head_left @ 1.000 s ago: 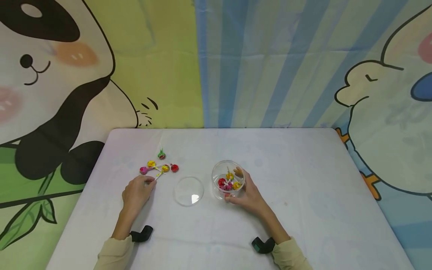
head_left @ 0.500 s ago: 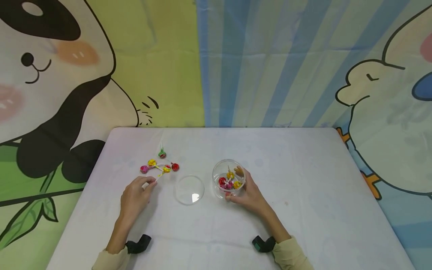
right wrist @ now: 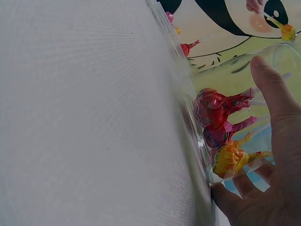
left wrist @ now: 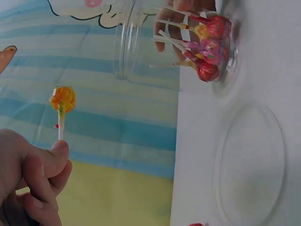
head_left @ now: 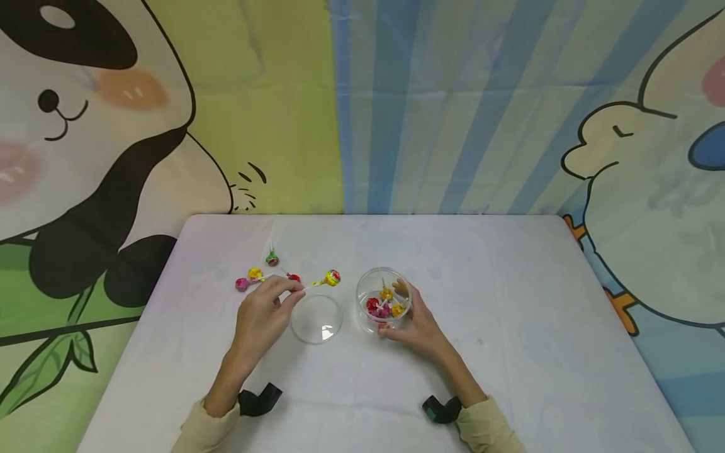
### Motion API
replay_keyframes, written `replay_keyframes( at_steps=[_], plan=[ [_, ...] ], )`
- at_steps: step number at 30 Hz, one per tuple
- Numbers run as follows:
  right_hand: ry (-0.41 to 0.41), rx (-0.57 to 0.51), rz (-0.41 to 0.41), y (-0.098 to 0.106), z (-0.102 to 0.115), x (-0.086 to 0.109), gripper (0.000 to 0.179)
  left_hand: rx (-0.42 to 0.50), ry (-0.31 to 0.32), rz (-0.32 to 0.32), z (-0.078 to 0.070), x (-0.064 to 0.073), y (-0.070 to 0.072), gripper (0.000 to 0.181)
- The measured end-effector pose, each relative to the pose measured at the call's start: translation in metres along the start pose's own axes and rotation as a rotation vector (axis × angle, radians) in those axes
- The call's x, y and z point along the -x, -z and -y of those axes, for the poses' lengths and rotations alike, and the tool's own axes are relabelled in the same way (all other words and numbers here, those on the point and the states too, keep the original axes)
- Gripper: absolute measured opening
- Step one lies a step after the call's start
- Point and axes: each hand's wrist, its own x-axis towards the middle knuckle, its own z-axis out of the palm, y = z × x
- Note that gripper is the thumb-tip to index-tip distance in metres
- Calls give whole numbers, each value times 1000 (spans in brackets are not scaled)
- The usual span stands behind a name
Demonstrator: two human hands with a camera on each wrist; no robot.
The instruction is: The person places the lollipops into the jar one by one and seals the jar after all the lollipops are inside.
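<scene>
In my head view the left hand sits left of centre, thumb and fingertips pinched together on the thin white stick of a yellow-wrapped lollipop. Its round, crinkled head is held up near centre frame, pointing right. My right hand, right of centre, curls round the side of a smooth, clear cylindrical jar; wrapped red, pink and yellow sweets lie at its bottom, sticks leaning up. A clear disc-shaped lid lies flat to its left. Further left are a green lollipop, a pink lollipop, a second yellow one and a red lollipop, partly hidden by fingers. Beneath is white, finely woven cloth; behind hangs a printed fabric backdrop, panda upper left, blue stripes upper right.
</scene>
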Motion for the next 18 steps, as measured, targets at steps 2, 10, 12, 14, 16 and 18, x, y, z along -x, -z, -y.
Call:
replay_keyframes(
  at_steps=[2, 10, 12, 14, 16, 18],
  plan=[
    [-2, -5, 1, 0, 0, 0, 108, 37, -27, -11, -8, -5, -3, 13],
    [-15, -20, 11, 0, 1, 0, 106, 174, -106, 3, -33, -19, -19, 11],
    [-14, -16, 4, -1, 0, 0, 107, 215, -115, 27, -38, -20, -24, 11],
    [-11, -11, -5, -1, -1, 0, 107, 260, -118, 53, -41, -21, -29, 11],
    [6, 0, -11, -1, -2, 0, 107, 296, -115, 78, -44, -20, -34, 10],
    [21, -2, -14, -1, -1, 1, 106, 323, -107, 98, -47, -20, -37, 9]
  ],
)
